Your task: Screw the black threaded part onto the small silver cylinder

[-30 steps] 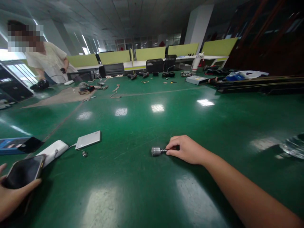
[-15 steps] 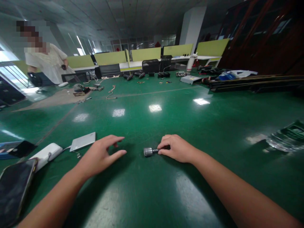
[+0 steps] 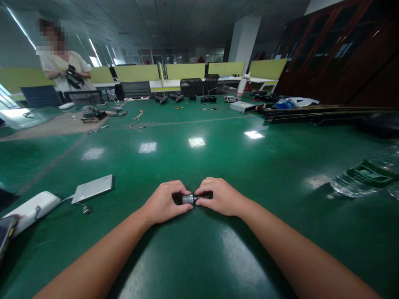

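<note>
On the green table [image 3: 168,162], a small silver metal cylinder [image 3: 188,199] with a dark threaded shaft [image 3: 195,198] lies between my two hands. My left hand [image 3: 168,202] pinches the cylinder between thumb and fingers. The shaft is pinched by my right hand [image 3: 215,197], whose fingers hide its far end. Both sets of fingertips are close together, and the piece is level, low over or on the tabletop.
At left are a white power strip [image 3: 42,207], a silver box [image 3: 92,189] and part of a phone [image 3: 6,232]. A clear bottle [image 3: 363,178] lies at right. Tools and dark rails [image 3: 327,112] sit farther back. A person [image 3: 67,68] stands behind at left.
My left hand has moved right and closed on the silver cylinder. The view has shifted, bringing more of the bottle in. The person at back left now holds a dark object with both hands.
</note>
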A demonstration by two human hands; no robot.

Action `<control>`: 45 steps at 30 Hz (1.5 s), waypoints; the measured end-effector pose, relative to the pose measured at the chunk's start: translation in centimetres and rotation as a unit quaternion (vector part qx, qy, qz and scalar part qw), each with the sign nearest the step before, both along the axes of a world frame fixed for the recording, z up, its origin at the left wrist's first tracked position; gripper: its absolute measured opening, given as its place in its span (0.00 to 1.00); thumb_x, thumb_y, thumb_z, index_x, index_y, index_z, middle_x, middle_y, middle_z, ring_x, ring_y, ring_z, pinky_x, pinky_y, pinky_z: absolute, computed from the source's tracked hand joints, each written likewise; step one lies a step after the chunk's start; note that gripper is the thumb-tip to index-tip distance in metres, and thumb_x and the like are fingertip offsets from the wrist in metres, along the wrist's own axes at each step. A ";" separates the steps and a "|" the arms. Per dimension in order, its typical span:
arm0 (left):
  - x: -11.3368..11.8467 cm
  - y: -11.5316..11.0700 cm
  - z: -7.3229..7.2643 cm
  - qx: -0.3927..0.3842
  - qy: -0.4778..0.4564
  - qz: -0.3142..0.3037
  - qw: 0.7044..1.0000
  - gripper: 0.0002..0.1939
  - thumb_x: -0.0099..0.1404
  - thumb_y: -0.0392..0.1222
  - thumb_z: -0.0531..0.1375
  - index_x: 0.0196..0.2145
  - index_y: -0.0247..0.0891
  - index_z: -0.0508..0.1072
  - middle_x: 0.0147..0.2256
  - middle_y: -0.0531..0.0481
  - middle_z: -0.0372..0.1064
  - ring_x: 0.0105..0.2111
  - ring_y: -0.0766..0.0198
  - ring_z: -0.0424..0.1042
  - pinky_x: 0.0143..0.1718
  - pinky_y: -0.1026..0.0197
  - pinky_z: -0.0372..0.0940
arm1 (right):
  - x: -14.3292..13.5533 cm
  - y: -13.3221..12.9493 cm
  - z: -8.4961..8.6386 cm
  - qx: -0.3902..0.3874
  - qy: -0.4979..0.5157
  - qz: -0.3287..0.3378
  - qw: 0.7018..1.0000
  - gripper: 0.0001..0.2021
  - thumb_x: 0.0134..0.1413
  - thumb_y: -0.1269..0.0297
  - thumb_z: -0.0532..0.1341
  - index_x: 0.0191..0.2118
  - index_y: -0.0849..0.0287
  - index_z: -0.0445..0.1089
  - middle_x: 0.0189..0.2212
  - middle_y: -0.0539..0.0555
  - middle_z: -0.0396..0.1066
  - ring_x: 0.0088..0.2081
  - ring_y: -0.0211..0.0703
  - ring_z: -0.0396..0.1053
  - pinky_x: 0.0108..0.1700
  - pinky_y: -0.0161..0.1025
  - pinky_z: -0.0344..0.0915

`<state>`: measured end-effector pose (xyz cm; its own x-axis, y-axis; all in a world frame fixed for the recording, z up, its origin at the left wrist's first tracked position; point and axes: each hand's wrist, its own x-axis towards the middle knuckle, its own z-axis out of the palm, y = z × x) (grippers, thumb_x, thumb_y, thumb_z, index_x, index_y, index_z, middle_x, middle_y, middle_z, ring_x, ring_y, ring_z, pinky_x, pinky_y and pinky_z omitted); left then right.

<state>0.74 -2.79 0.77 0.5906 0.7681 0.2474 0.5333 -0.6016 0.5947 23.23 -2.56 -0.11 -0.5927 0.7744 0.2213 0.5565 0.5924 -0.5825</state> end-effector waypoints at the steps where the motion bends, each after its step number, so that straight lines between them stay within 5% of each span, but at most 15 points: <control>1: 0.0 0.1 0.0 -0.001 -0.001 -0.002 1.000 0.07 0.55 0.39 0.67 0.32 0.37 0.75 0.33 0.49 0.74 0.34 0.61 0.73 0.36 0.62 0.64 | -0.1 0.0 -0.1 0.004 0.000 0.007 1.000 0.08 0.53 0.65 0.66 0.40 0.58 0.79 0.34 0.54 0.77 0.38 0.42 0.70 0.42 0.38 0.63; 38: -0.1 0.7 -0.4 -0.018 0.004 0.000 1.000 0.09 0.57 0.43 0.67 0.33 0.37 0.75 0.34 0.49 0.75 0.35 0.60 0.73 0.39 0.60 0.65 | 4.3 0.7 1.7 -0.079 -0.100 -0.073 0.989 0.07 0.49 0.64 0.66 0.35 0.58 0.79 0.30 0.53 0.75 0.31 0.40 0.70 0.33 0.36 0.61; 45: -0.1 0.6 -0.4 -0.021 0.004 0.004 1.000 0.09 0.56 0.42 0.68 0.33 0.37 0.74 0.34 0.50 0.75 0.35 0.61 0.73 0.38 0.61 0.64 | 2.7 0.3 1.4 -0.039 -0.085 -0.050 0.994 0.06 0.51 0.64 0.67 0.35 0.57 0.80 0.30 0.52 0.75 0.32 0.40 0.69 0.34 0.36 0.61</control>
